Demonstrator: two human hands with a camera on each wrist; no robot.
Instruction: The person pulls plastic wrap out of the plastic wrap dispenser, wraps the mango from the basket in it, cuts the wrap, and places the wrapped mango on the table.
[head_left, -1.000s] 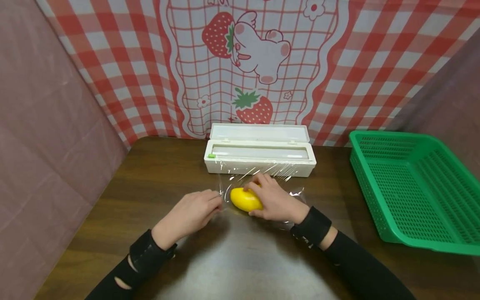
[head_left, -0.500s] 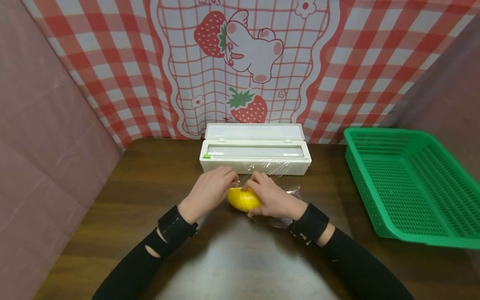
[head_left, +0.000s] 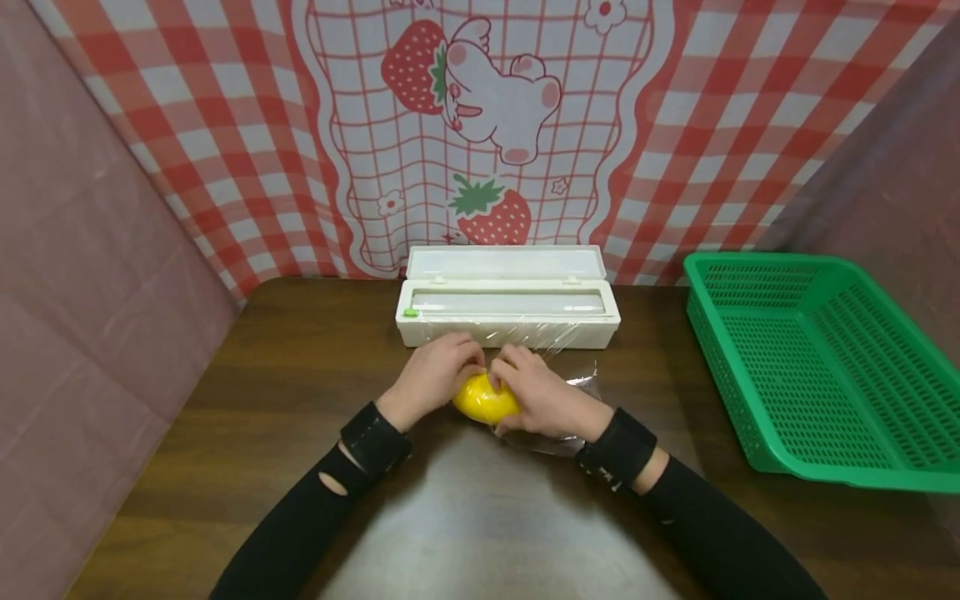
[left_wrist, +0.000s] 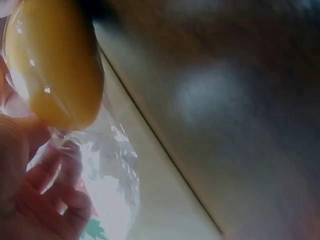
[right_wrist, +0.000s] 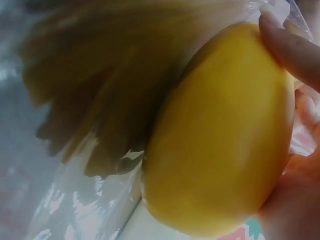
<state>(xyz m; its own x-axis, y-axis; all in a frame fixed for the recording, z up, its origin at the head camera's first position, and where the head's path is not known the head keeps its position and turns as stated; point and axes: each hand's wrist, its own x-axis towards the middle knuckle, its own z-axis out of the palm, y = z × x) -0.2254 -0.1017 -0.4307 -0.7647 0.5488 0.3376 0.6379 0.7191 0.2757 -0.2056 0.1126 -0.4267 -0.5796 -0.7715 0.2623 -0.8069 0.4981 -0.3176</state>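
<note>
Your right grip (head_left: 542, 398) holds the yellow fruit (head_left: 483, 403), likely firm, slippery; take its middle. Your left grip (head_left: 433, 375) pinches soft cling film (left_wrist: 112, 167).

From my remote seat I've got the film box (head_left: 507, 319) on the table (head_left: 480, 517), cloth (head_left: 480, 125) behind it, fruit (head_left: 483, 404) before it, basket (head_left: 832, 383) to its right.

No text, label, brand, number or sign can be read anywhere here.
</note>
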